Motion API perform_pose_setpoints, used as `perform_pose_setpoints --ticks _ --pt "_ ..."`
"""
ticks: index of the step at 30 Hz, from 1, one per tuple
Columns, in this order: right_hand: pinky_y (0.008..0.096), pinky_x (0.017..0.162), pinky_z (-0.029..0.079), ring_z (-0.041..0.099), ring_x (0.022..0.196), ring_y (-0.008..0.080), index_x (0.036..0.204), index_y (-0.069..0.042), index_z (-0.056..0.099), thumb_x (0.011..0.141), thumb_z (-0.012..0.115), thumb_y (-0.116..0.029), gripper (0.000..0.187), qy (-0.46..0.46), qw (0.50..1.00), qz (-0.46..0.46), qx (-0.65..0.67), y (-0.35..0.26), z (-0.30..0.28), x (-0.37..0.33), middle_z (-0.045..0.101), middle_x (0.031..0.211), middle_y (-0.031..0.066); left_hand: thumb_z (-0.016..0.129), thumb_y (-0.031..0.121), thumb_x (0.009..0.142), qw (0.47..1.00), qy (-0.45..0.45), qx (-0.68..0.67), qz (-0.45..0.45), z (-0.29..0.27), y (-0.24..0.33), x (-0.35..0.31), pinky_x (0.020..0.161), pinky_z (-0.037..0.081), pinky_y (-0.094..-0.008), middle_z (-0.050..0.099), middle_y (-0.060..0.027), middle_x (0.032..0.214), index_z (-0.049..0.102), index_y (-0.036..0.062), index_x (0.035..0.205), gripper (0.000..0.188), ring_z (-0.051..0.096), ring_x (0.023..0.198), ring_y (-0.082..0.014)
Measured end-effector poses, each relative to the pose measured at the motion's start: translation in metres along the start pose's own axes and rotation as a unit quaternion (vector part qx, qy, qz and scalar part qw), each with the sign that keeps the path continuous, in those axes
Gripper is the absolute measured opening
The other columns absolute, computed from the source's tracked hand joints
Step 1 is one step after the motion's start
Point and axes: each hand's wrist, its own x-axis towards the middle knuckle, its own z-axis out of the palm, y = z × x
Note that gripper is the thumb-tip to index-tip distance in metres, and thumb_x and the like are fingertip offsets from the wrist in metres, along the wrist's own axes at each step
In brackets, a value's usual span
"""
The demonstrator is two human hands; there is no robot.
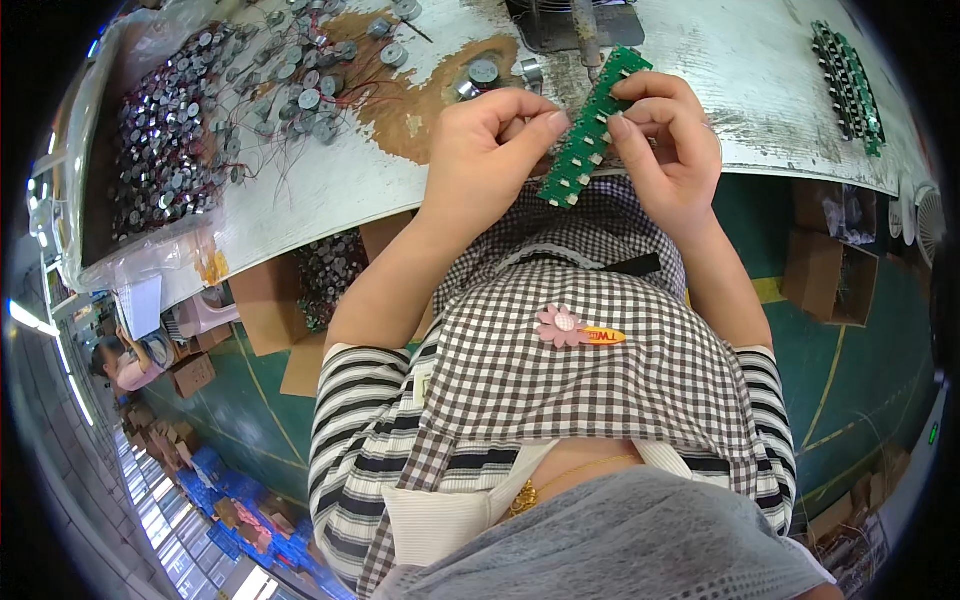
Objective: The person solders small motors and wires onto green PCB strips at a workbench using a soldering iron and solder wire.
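Observation:
A long green circuit board (580, 160) with small white parts along it is held tilted over the table's near edge. My right hand (668, 145) grips its right edge between thumb and fingers. On the board's other side, my left hand (495, 150) is closed in a pinch, thumb tip right by the board's left edge. Whatever sits in that pinch is hidden by the fingers. Just beyond my left hand lie a round silver part (484, 71) and a small metal ring-like piece (530, 70).
Many small round metal parts with thin wires (310, 98) are spread at the left, beside a plastic-lined tray (75, 200) full of them. A metal post (586, 35) stands at the back. More green boards (850, 90) lie right. Cardboard boxes (828, 275) stand below; another person (140, 365) is far left.

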Motion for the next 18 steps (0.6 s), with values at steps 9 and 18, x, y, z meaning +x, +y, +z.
perform_pose_setpoints --ticks 9,18 --pt "0.0199 0.055 0.049 0.060 0.063 0.0099 0.083 0.004 0.056 0.078 0.062 0.007 0.008 0.011 1.000 0.001 0.007 -0.004 -0.002 0.001 0.060 0.101 0.0172 0.068 0.009 0.078 0.988 0.021 0.055 0.143 0.008 -0.007 0.015 0.050 0.037 -0.0205 0.059 -0.0003 0.069 0.064 0.0003 0.083 0.011 0.046 0.056 -0.0028" --pt "0.0196 0.054 0.049 0.060 0.061 0.0105 0.082 0.004 0.058 0.078 0.064 0.005 0.007 0.005 1.000 -0.013 -0.016 -0.006 -0.002 0.005 0.061 0.099 0.0167 0.066 0.007 0.083 0.995 0.007 0.031 0.090 0.011 -0.001 0.014 0.064 0.045 -0.0174 0.064 -0.0036 0.090 0.060 -0.0012 0.088 0.011 0.055 0.074 -0.0046"
